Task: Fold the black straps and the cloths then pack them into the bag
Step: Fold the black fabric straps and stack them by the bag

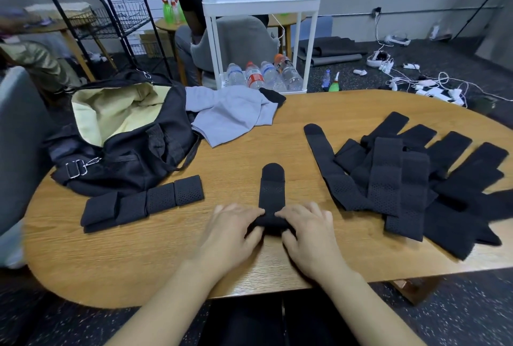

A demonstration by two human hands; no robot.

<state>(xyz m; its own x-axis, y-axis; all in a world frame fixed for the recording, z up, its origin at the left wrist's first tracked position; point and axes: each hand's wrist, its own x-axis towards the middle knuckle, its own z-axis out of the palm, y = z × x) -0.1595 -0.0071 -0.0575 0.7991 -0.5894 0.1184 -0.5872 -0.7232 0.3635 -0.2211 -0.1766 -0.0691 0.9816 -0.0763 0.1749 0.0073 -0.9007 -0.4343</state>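
**Rolling a soft strap near the desk edge**

Both hands, left hand (233,223) and right hand (308,226), press curled fingers onto the rolled near end of a black strap (272,193), its free tail running straight away from them. It looks light, limp and perforated, likely to spring open unless pinched at the roll's two sides. Finished folded straps (144,202) lie left of the hands, the loose pile (416,179) right. The bag (122,134) gapes far left, beside the grey cloth (230,116). Bare desk (138,262) around the hands leaves room; its edge sits just behind the wrists.

I see an oval wooden table (155,257) bearing an open black bag (133,148), a grey cloth (230,118), four folded straps (144,202), one half-rolled strap (272,195), and a loose strap pile (416,179).
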